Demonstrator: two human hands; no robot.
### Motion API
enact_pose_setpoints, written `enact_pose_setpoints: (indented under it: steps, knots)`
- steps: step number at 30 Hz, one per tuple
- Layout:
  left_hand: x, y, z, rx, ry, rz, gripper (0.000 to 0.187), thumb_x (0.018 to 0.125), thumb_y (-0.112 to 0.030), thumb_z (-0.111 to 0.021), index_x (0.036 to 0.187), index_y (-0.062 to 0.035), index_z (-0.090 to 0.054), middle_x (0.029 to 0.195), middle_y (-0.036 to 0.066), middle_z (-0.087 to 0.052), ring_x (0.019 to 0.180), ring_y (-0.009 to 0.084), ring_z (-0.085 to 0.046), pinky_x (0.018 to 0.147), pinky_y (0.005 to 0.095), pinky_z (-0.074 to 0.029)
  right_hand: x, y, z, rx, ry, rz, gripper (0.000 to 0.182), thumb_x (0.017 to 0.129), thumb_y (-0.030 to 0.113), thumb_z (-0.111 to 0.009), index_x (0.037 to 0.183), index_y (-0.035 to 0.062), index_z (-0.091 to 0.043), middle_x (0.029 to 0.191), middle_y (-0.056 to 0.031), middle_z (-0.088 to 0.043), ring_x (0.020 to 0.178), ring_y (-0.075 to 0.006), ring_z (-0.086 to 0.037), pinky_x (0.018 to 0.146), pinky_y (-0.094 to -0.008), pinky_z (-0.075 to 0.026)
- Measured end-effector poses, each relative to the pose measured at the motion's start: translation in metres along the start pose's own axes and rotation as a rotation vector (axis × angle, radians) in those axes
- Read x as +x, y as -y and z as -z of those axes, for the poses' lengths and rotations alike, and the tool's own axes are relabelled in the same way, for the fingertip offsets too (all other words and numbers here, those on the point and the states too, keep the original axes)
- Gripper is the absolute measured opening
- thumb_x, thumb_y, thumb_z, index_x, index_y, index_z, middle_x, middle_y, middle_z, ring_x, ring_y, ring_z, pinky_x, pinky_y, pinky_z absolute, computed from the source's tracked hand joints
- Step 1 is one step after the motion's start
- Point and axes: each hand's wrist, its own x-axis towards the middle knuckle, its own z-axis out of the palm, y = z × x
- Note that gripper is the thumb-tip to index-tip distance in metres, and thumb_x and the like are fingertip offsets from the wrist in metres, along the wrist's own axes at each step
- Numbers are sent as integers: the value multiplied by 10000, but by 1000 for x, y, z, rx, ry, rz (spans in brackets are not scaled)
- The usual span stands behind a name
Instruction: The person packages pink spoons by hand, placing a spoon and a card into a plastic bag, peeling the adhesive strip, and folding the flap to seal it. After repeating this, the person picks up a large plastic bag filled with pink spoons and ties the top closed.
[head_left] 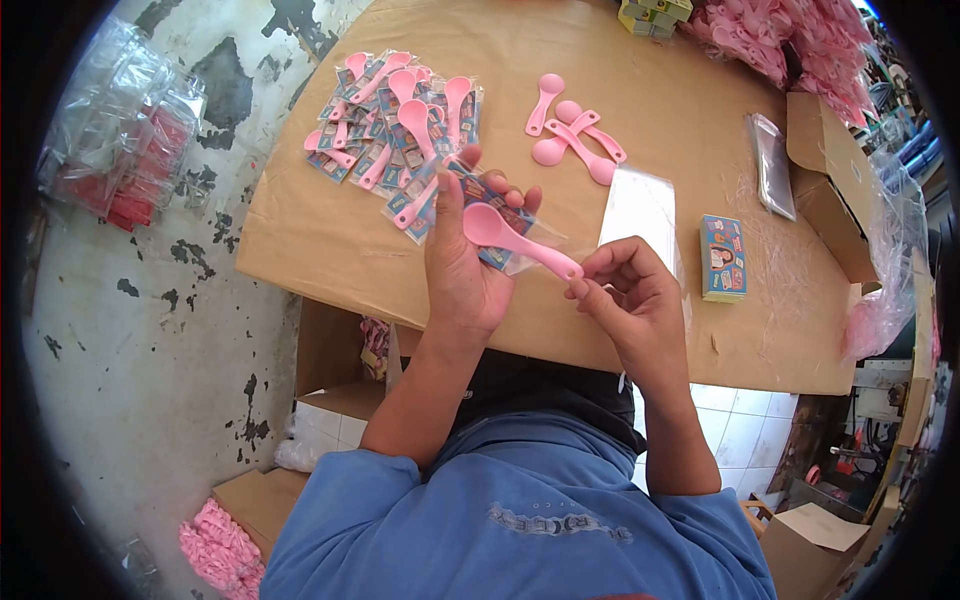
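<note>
My left hand (465, 275) is closed around a printed card in a clear plastic bag (497, 258), palm turned up. Over that card lies the bowl of a pink measuring spoon (515, 238). The tip of its handle is pinched between the thumb and fingers of my right hand (635, 305). Just beyond my left hand is a pile of bagged pink spoons with blue cards (385, 150). Several loose pink spoons (585, 140) lie farther back on the brown-covered table (560, 325).
A white sheet (640, 205) lies beyond my right hand. To its right are a stack of printed cards (722, 262), a clear plastic packet (771, 170) and an open cardboard box (825, 185). Pink spoons in bulk (790, 35) fill the back right corner.
</note>
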Motion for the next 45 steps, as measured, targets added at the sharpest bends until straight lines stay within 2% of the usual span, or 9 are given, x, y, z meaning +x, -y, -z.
enact_pose_setpoints:
  steps: [3, 8, 11, 16, 23, 29, 35, 38, 45]
  knots:
    - [3, -5, -3, 24, 29, -69, 441, 1103, -423, -559, 1409, -106, -545, 1004, 24, -629, 930, 149, -662, 1095, 425, -528, -7, 7, 2, -3, -36, -67, 178, 985, 35, -727, 1131, 1, -631, 965, -23, -665, 889, -70, -642, 751, -221, -523]
    - [10, -7, -4, 22, 133, -151, 442, 1105, -418, -557, 1417, -106, -548, 1068, 44, -661, 991, 163, -667, 1122, 431, -516, -25, 6, 18, -99, 73, -201, 179, 1005, 65, -703, 1163, -17, -682, 970, -8, -662, 846, -38, -607, 709, -210, -508]
    - [19, -16, -2, -60, 157, -182, 477, 1099, -428, -565, 1459, -121, -505, 1094, 72, -720, 1008, 183, -704, 1124, 479, -517, -35, 9, 33, -121, 33, -197, 176, 1011, 83, -700, 1150, -23, -698, 944, -11, -672, 811, -38, -604, 684, -214, -503]
    - [21, -28, 0, -198, 147, -143, 487, 1093, -438, -567, 1468, -131, -517, 1142, 74, -733, 1068, 197, -718, 1167, 488, -489, -39, 11, 52, -141, -63, -163, 164, 1014, 104, -702, 1085, -43, -712, 853, -18, -682, 776, -55, -615, 694, -212, -506]
    - [12, -21, -2, -76, 214, -124, 487, 1090, -412, -581, 1450, -86, -545, 1156, 86, -700, 1087, 213, -687, 1178, 456, -484, -31, 15, 40, -3, 58, -111, 172, 1015, 93, -706, 1116, -46, -709, 913, -28, -689, 800, -57, -615, 701, -224, -517]
    - [7, -6, -6, -127, 189, -59, 498, 1088, -417, -585, 1462, -92, -533, 1119, 76, -692, 1043, 202, -680, 1157, 452, -496, -28, 17, 38, -58, 39, -131, 169, 1013, 84, -707, 1127, -42, -707, 947, -37, -696, 813, -58, -615, 698, -225, -517]
    - [12, -9, -7, -81, 166, -121, 467, 1088, -437, -579, 1437, -138, -499, 1104, 78, -694, 1024, 204, -705, 1123, 490, -528, -30, 17, 46, -41, 49, -127, 177, 1022, 103, -701, 1129, -38, -707, 931, -32, -697, 811, -52, -615, 696, -222, -515]
    - [9, -6, -10, -86, 215, -58, 472, 1087, -436, -580, 1450, -139, -531, 1114, 41, -675, 1053, 166, -658, 1184, 469, -460, -27, 17, 43, 11, 62, -112, 176, 1025, 101, -698, 1132, -39, -705, 922, -28, -695, 805, -51, -618, 697, -219, -513]
    - [8, 0, -11, -90, 200, -6, 492, 1090, -442, -572, 1482, -157, -493, 1122, 28, -656, 1055, 166, -661, 1159, 482, -482, -22, 14, 38, -12, 52, -101, 184, 1024, 93, -704, 1143, -48, -699, 940, -33, -691, 808, -56, -619, 700, -224, -520]
